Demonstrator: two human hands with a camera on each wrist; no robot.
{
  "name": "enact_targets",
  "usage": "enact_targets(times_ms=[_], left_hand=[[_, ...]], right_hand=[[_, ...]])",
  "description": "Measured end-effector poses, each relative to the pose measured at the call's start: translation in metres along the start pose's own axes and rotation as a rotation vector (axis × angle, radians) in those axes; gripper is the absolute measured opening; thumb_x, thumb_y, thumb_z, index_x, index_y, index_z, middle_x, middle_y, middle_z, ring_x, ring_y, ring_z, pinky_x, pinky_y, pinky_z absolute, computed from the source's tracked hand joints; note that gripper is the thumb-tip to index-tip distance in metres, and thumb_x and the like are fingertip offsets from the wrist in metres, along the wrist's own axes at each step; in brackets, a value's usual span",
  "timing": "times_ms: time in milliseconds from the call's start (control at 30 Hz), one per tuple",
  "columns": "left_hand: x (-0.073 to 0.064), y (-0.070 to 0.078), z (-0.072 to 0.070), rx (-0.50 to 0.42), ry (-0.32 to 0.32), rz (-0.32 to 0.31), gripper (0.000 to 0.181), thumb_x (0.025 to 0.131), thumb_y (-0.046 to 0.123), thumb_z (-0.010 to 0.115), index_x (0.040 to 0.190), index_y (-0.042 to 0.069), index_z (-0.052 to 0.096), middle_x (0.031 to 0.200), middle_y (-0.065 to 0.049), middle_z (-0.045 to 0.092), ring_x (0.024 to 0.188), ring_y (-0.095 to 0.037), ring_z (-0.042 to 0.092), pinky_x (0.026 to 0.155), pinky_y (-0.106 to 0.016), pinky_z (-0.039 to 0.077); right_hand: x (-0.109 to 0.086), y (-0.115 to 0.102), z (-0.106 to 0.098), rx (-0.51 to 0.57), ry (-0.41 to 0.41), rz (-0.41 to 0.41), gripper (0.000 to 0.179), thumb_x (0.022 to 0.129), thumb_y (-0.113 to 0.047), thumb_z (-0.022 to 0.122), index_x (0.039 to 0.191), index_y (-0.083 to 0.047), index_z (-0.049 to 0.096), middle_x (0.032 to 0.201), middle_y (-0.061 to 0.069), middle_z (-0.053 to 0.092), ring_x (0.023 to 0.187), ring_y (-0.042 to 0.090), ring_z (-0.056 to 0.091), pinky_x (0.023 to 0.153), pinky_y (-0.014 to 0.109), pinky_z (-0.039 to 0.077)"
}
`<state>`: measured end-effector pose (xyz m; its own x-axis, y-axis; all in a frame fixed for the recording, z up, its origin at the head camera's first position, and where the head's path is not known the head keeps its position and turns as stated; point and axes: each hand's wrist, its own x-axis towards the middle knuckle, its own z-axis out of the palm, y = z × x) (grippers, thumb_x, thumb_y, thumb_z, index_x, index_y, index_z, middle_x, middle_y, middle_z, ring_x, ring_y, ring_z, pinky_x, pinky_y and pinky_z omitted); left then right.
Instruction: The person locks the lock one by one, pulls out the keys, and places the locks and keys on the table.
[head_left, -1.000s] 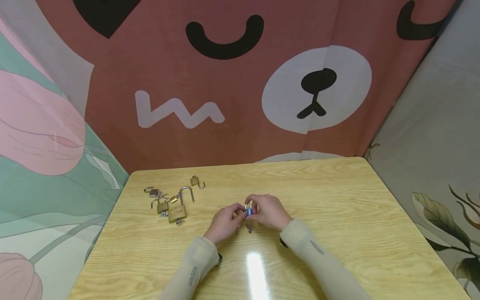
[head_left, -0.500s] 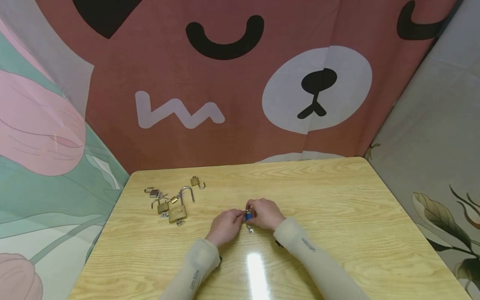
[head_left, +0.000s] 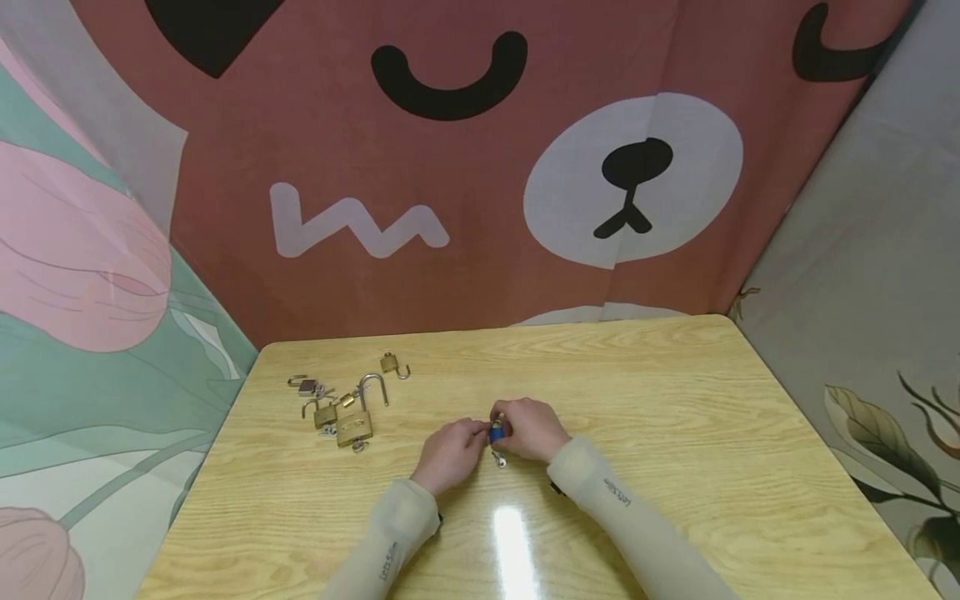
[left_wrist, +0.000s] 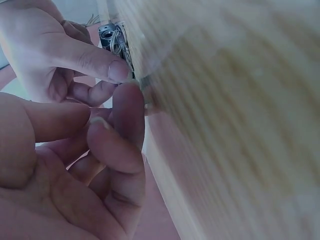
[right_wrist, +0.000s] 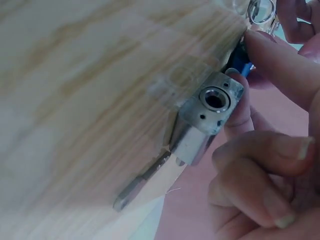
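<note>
At mid-table in the head view, my right hand [head_left: 531, 427] pinches a small blue padlock [head_left: 497, 432] between thumb and fingers. From the other side my left hand [head_left: 452, 454] holds it by its edge with the fingertips. Silvery keys [head_left: 500, 459] hang on the near side of the padlock. In the right wrist view the blue padlock [right_wrist: 241, 61] is partly covered by fingers. Lower there is a silvery lock body [right_wrist: 200, 122] with a round hole. A dark lock end [left_wrist: 107, 36] and wire-like rings [left_wrist: 119, 44] show in the left wrist view. Fingers hide most of the shackle.
To the left lies a group of padlocks with raised shackles: a large brass one [head_left: 354, 428], a smaller brass one [head_left: 326, 417], a dark one [head_left: 308, 387] and others. Another brass padlock [head_left: 388, 363] lies farther back. A printed cloth [head_left: 480, 283] stands behind the wooden table [head_left: 637, 500].
Over the last second both hands have come slightly lower with the blue padlock, and the right wrist has shifted left. Fingers now cover more of its shackle. During the last half second they hardly move.
</note>
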<state>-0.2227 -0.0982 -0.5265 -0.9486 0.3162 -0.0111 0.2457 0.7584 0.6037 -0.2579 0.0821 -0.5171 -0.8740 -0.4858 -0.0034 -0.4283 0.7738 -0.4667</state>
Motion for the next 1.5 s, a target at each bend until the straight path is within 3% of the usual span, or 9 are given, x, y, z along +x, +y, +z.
enact_targets(times_ms=[200, 400, 633, 700, 800, 933, 1133, 1300, 1500], left_hand=[[-0.005, -0.003, 0.000, -0.014, 0.004, -0.015, 0.030, 0.106, 0.018, 0.057, 0.132, 0.008, 0.069, 0.123, -0.013, 0.074, 0.114, -0.034, 0.070, 0.097, -0.056, 0.055], [-0.005, -0.014, -0.007, -0.005, 0.056, -0.044, 0.035, 0.105, 0.019, 0.059, 0.139, 0.009, 0.061, 0.110, -0.006, 0.074, 0.081, -0.014, 0.067, 0.069, -0.035, 0.055], [-0.009, -0.037, -0.050, -0.012, 0.204, -0.147, 0.045, 0.104, 0.021, 0.063, 0.146, 0.007, 0.054, 0.113, -0.007, 0.074, 0.070, -0.009, 0.062, 0.056, -0.029, 0.046], [-0.013, -0.049, -0.065, 0.017, 0.247, -0.176, 0.046, 0.104, 0.022, 0.064, 0.146, 0.007, 0.054, 0.115, -0.007, 0.073, 0.074, -0.014, 0.064, 0.058, -0.033, 0.049], [-0.021, -0.068, -0.082, 0.065, 0.297, -0.208, 0.046, 0.102, 0.022, 0.066, 0.144, 0.005, 0.056, 0.119, -0.011, 0.072, 0.092, -0.026, 0.065, 0.079, -0.046, 0.055], [-0.035, -0.090, -0.098, 0.133, 0.334, -0.243, 0.046, 0.099, 0.023, 0.070, 0.138, 0.001, 0.060, 0.124, -0.020, 0.068, 0.116, -0.042, 0.057, 0.101, -0.061, 0.045], [-0.048, -0.107, -0.106, 0.185, 0.268, -0.280, 0.057, 0.091, 0.025, 0.080, 0.140, 0.004, 0.060, 0.134, -0.025, 0.063, 0.124, -0.050, 0.054, 0.100, -0.065, 0.046], [-0.050, -0.112, -0.106, 0.229, 0.237, -0.279, 0.060, 0.086, 0.023, 0.085, 0.138, 0.003, 0.061, 0.140, -0.028, 0.059, 0.133, -0.052, 0.050, 0.105, -0.068, 0.044], [-0.047, -0.119, -0.107, 0.256, 0.218, -0.270, 0.054, 0.084, 0.021, 0.086, 0.131, 0.003, 0.067, 0.136, -0.026, 0.063, 0.126, -0.050, 0.056, 0.102, -0.066, 0.047]], right_hand=[[-0.001, -0.002, -0.001, 0.022, -0.013, 0.015, 0.045, 0.085, -0.032, 0.087, 0.124, -0.014, 0.071, 0.071, -0.013, 0.061, 0.063, 0.003, 0.054, 0.063, 0.027, 0.048], [-0.001, -0.007, -0.005, 0.099, 0.012, -0.009, 0.043, 0.090, -0.029, 0.083, 0.127, -0.011, 0.070, 0.072, -0.012, 0.063, 0.056, 0.003, 0.056, 0.059, 0.026, 0.049], [0.006, -0.012, -0.008, 0.184, 0.043, -0.022, 0.043, 0.096, -0.028, 0.077, 0.133, -0.009, 0.067, 0.080, -0.010, 0.063, 0.057, 0.004, 0.057, 0.063, 0.026, 0.050], [0.010, -0.016, -0.008, 0.199, 0.052, -0.044, 0.043, 0.097, -0.027, 0.076, 0.134, -0.009, 0.066, 0.085, -0.008, 0.063, 0.064, 0.005, 0.058, 0.065, 0.027, 0.051], [0.016, -0.023, -0.007, 0.221, 0.049, -0.080, 0.044, 0.098, -0.025, 0.074, 0.138, -0.009, 0.063, 0.097, 0.000, 0.064, 0.077, 0.008, 0.062, 0.072, 0.028, 0.055], [0.026, -0.038, -0.005, 0.262, 0.016, -0.125, 0.051, 0.099, -0.023, 0.072, 0.147, -0.012, 0.055, 0.119, 0.011, 0.063, 0.102, 0.020, 0.066, 0.088, 0.032, 0.058], [0.041, -0.064, 0.003, 0.224, -0.051, -0.185, 0.063, 0.099, -0.025, 0.072, 0.155, -0.017, 0.046, 0.139, 0.010, 0.057, 0.123, 0.027, 0.063, 0.102, 0.036, 0.055], [0.053, -0.084, 0.012, 0.134, -0.092, -0.228, 0.062, 0.100, -0.032, 0.071, 0.155, -0.019, 0.046, 0.142, 0.002, 0.056, 0.125, 0.020, 0.062, 0.103, 0.033, 0.054], [0.058, -0.098, 0.023, 0.124, -0.119, -0.253, 0.057, 0.100, -0.030, 0.071, 0.152, -0.017, 0.050, 0.140, 0.002, 0.057, 0.122, 0.020, 0.063, 0.103, 0.032, 0.053]])
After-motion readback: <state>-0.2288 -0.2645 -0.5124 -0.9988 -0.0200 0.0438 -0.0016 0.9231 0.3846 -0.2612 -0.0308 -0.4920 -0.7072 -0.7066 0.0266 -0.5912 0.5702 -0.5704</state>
